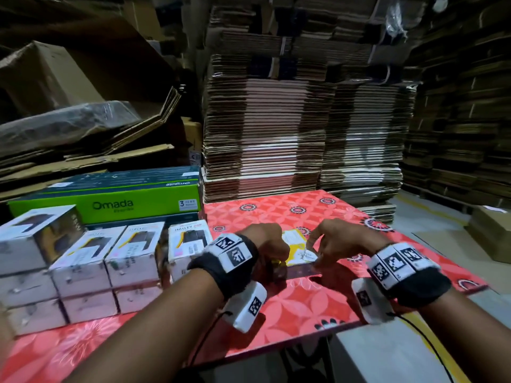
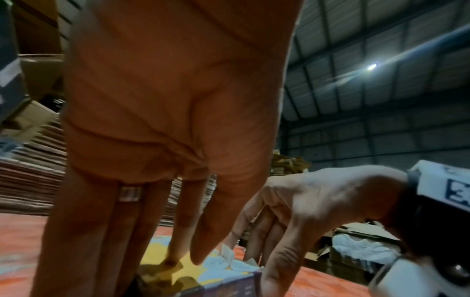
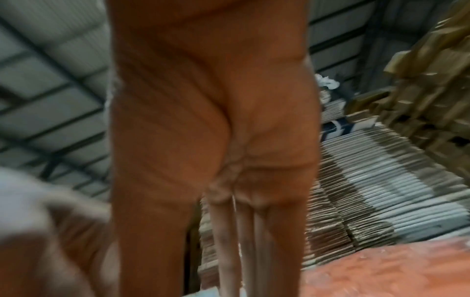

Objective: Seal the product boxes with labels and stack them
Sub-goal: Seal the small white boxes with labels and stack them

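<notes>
My left hand point(image 1: 269, 246) presses straight fingers down on the product box point(image 1: 297, 251) so it cannot slide on the red table point(image 1: 304, 299). My right hand point(image 1: 336, 243) comes down at its near corner, fingertips seemingly pinching a small white label point(image 1: 309, 255), though I cannot tell for certain. Farther left, the box stack point(image 1: 83, 266) waits within reach.

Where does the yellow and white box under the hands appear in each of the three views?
Head: the box lies low centre on the red patterned table, between both hands.
Left wrist: bottom centre, under the left hand's fingertips.
Right wrist: not clearly in it; only a blurred pale edge at the bottom.
Shared landmark: the flattened cardboard stacks, behind the table.
</notes>
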